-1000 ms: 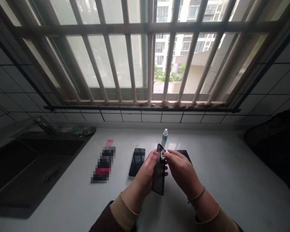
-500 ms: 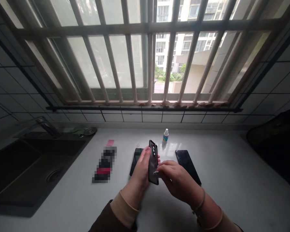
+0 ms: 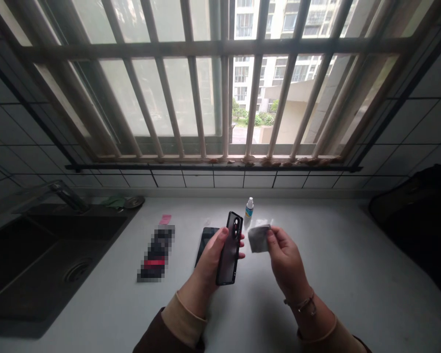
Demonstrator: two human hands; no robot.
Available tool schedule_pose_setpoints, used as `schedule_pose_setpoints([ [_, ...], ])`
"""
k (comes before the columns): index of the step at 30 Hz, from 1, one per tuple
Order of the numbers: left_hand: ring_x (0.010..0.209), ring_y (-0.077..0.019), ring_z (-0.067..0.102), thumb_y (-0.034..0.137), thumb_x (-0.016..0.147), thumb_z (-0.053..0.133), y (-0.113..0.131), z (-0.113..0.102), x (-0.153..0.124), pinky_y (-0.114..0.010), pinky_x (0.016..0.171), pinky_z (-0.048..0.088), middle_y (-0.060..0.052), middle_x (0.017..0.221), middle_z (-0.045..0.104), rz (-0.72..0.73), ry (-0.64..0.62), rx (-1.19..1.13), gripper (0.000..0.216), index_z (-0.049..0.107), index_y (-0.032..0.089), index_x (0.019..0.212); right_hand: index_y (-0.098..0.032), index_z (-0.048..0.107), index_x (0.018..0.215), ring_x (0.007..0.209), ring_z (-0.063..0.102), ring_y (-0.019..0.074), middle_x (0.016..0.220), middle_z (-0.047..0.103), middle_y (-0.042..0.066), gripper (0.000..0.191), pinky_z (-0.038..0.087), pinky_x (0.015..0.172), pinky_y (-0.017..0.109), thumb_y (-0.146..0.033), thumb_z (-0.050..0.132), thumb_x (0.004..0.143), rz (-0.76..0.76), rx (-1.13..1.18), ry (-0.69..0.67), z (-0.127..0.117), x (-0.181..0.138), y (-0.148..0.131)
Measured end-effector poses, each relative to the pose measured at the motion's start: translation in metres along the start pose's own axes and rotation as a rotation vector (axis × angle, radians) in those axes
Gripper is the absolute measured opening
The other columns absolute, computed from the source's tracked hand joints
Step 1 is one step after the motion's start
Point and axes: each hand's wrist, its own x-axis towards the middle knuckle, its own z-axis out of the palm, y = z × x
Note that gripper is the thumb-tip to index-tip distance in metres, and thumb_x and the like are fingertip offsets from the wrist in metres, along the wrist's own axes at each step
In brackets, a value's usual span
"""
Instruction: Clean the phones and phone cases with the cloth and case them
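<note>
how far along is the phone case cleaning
Midway, by the look of it. The left hand grips the dark phone case upright, and the right hand pinches a small wipe held just off it. The phone lies bare on the counter behind, so refitting seems left. The dropper bottle stands capped.

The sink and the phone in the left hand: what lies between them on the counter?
In the head view, a blurred dark packet, a small pink slip and another phone lying flat, partly hidden by the left hand.
</note>
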Motion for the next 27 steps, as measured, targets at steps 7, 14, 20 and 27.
schedule_pose_setpoints([
  [7, 0.099, -0.0246, 0.067, 0.057, 0.092, 0.075, -0.003, -0.002, 0.0, -0.032, 0.074, 0.059, -0.016, 0.116, 0.07, -0.03, -0.258, 0.179, 0.052, 0.069, 0.016, 0.122, -0.021, 0.074, 0.107, 0.088, 0.074, 0.0253, 0.098, 0.079, 0.008, 0.05, 0.063, 0.083, 0.039, -0.068, 0.072, 0.089, 0.193, 0.167, 0.14, -0.003, 0.017, 0.02],
  [14, 0.093, -0.0219, 0.065, 0.054, 0.092, 0.076, -0.012, -0.007, 0.005, -0.029, 0.069, 0.057, -0.013, 0.107, 0.069, -0.159, -0.23, 0.308, 0.046, 0.069, 0.016, 0.115, -0.022, 0.072, 0.11, 0.092, 0.074, 0.0238, 0.105, 0.079, 0.007, 0.045, 0.062, 0.09, 0.041, -0.064, 0.067, 0.096, 0.141, 0.2, 0.018, 0.004, 0.009, 0.014],
  [20, 0.091, -0.0222, 0.066, 0.054, 0.091, 0.076, -0.01, -0.002, 0.0, -0.028, 0.066, 0.055, -0.014, 0.105, 0.07, -0.201, -0.155, 0.338, 0.044, 0.07, 0.017, 0.113, -0.023, 0.071, 0.114, 0.094, 0.073, 0.0242, 0.109, 0.079, 0.007, 0.033, 0.056, 0.089, 0.038, -0.051, 0.055, 0.107, -0.117, -0.194, 0.011, -0.001, 0.001, 0.002],
  [27, 0.084, -0.0202, 0.066, 0.057, 0.088, 0.079, -0.018, -0.003, -0.001, -0.027, 0.064, 0.053, -0.01, 0.1, 0.069, -0.271, -0.107, 0.329, 0.048, 0.07, 0.018, 0.114, -0.025, 0.07, 0.118, 0.087, 0.075, 0.0224, 0.1, 0.077, 0.006, 0.021, 0.058, 0.08, 0.034, -0.033, 0.053, 0.109, -0.361, -0.345, 0.005, 0.0, -0.005, -0.003],
])
